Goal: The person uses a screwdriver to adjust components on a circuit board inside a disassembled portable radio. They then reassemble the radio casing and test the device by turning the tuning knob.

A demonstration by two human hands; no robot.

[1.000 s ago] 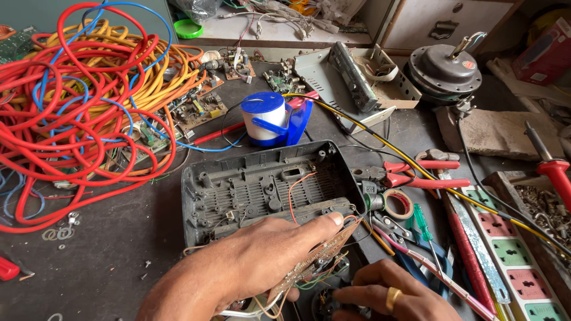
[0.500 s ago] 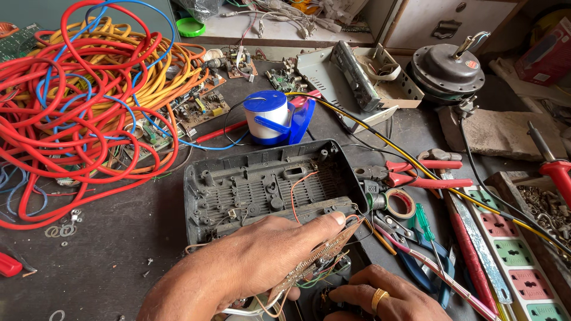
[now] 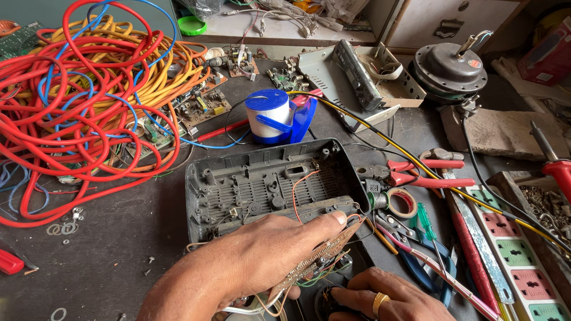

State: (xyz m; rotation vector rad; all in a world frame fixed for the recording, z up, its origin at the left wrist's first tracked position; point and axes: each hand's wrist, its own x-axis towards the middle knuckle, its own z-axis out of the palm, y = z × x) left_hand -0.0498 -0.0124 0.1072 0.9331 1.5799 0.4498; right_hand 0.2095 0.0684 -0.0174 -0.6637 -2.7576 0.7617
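Note:
My left hand (image 3: 256, 261) grips a brown circuit board (image 3: 315, 261) on edge, thumb along its top, at the near rim of an open dark grey plastic casing (image 3: 262, 184). Thin orange and green wires run from the board into the casing. Below it, at the bottom edge of view, my right hand (image 3: 380, 294), with a gold ring, presses its fingers on a dark round part (image 3: 330, 297) that is mostly hidden.
A tangle of red, orange and blue cable (image 3: 83, 95) fills the left. A blue and white spool (image 3: 275, 116) stands behind the casing. Red pliers (image 3: 422, 172), tape roll (image 3: 401, 202), green screwdriver (image 3: 425, 221) and a power strip (image 3: 511, 249) lie right. A motor (image 3: 449, 68) sits far right.
The view has shifted slightly. My right hand has slid a little left under the board; my left hand keeps its grip on the board.

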